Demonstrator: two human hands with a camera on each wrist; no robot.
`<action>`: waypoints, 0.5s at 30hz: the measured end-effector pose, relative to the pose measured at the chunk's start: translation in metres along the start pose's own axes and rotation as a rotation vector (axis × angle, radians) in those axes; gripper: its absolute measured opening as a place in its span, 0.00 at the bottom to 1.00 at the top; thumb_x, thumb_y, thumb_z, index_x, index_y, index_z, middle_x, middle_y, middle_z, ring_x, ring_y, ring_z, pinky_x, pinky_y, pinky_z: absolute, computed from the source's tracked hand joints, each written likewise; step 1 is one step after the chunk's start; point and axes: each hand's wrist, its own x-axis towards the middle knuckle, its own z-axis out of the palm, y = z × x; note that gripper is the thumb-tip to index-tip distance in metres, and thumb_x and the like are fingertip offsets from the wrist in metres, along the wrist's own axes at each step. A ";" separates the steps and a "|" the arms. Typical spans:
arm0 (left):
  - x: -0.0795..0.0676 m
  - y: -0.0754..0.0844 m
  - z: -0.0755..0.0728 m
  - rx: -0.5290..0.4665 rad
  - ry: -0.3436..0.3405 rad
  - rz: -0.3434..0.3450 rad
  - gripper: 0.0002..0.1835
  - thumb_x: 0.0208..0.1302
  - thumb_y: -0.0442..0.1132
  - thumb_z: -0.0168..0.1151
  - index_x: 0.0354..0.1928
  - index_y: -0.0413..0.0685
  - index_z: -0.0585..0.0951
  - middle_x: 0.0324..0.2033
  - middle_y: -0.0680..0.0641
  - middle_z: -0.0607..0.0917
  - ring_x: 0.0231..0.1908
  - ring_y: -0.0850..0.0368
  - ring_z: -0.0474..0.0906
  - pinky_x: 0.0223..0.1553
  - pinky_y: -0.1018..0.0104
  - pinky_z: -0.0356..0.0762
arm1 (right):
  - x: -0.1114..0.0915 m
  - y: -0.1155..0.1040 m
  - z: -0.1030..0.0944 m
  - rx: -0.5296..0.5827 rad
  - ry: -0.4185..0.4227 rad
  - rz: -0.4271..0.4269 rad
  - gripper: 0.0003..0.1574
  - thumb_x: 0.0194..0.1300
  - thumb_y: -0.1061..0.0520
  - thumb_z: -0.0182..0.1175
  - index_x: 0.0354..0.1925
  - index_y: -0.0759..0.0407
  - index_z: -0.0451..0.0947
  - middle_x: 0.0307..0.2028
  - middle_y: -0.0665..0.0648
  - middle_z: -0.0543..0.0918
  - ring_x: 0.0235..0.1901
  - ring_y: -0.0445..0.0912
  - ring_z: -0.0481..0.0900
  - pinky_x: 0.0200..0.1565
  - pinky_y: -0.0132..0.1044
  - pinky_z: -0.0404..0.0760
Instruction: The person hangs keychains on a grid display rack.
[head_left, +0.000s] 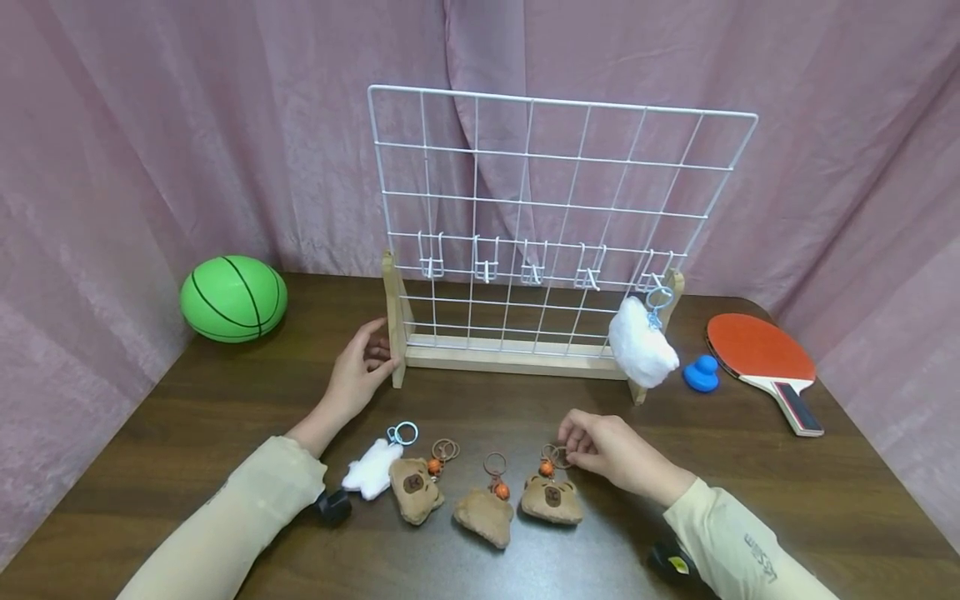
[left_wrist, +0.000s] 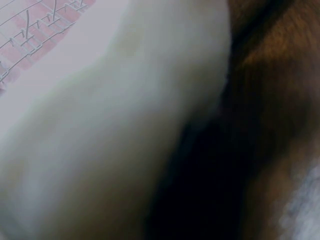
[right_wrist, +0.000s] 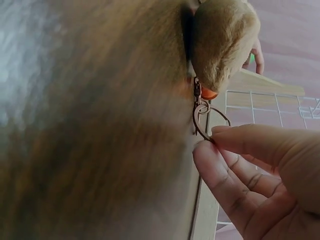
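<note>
My left hand (head_left: 354, 371) grips the left wooden post (head_left: 395, 312) of a white wire grid rack (head_left: 525, 200). With thumb and forefinger, my right hand (head_left: 615, 454) pinches the metal ring of a brown plush keychain (head_left: 552, 500), which lies on the table; the ring (right_wrist: 196, 122) shows clearly in the right wrist view. Left of it lie two more brown plush keychains, one in the middle (head_left: 486, 515) and one farther left (head_left: 416, 490), and a white plush keychain (head_left: 372, 468) with a blue ring. A white fluffy keychain (head_left: 641, 346) hangs from the rack's rightmost hook.
Several white hooks, among them a middle one (head_left: 532, 273), line the grid. A green ball (head_left: 234, 298) sits at the back left. To the right are a blue rubber duck (head_left: 702, 373) and a red table tennis paddle (head_left: 761, 350). A pink curtain (head_left: 187, 150) hangs behind.
</note>
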 end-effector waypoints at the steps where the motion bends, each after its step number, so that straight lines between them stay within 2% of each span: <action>1: 0.000 0.000 0.000 0.000 -0.003 0.000 0.34 0.60 0.26 0.63 0.67 0.38 0.62 0.46 0.33 0.78 0.45 0.42 0.78 0.40 0.79 0.78 | 0.000 0.000 0.000 0.003 0.006 -0.002 0.11 0.57 0.68 0.65 0.37 0.58 0.74 0.28 0.48 0.82 0.30 0.34 0.78 0.32 0.27 0.80; 10: 0.000 0.000 0.001 -0.020 -0.007 -0.013 0.34 0.61 0.28 0.63 0.68 0.37 0.61 0.47 0.32 0.78 0.47 0.41 0.78 0.41 0.77 0.78 | -0.002 -0.004 -0.005 -0.005 0.060 -0.042 0.08 0.58 0.66 0.65 0.35 0.57 0.77 0.29 0.47 0.83 0.30 0.35 0.78 0.34 0.29 0.81; 13: -0.003 0.011 0.000 -0.016 -0.011 -0.029 0.34 0.61 0.27 0.62 0.68 0.35 0.61 0.48 0.31 0.77 0.47 0.40 0.78 0.42 0.77 0.78 | -0.003 -0.005 -0.008 -0.010 0.078 -0.064 0.06 0.59 0.65 0.64 0.34 0.57 0.78 0.29 0.48 0.83 0.30 0.35 0.78 0.35 0.29 0.82; 15: -0.003 0.011 0.000 -0.020 -0.012 -0.035 0.34 0.61 0.27 0.62 0.68 0.35 0.60 0.48 0.31 0.77 0.47 0.40 0.78 0.41 0.77 0.78 | -0.003 -0.007 -0.010 -0.016 0.082 -0.072 0.05 0.60 0.64 0.64 0.33 0.56 0.79 0.29 0.48 0.84 0.31 0.35 0.78 0.35 0.30 0.82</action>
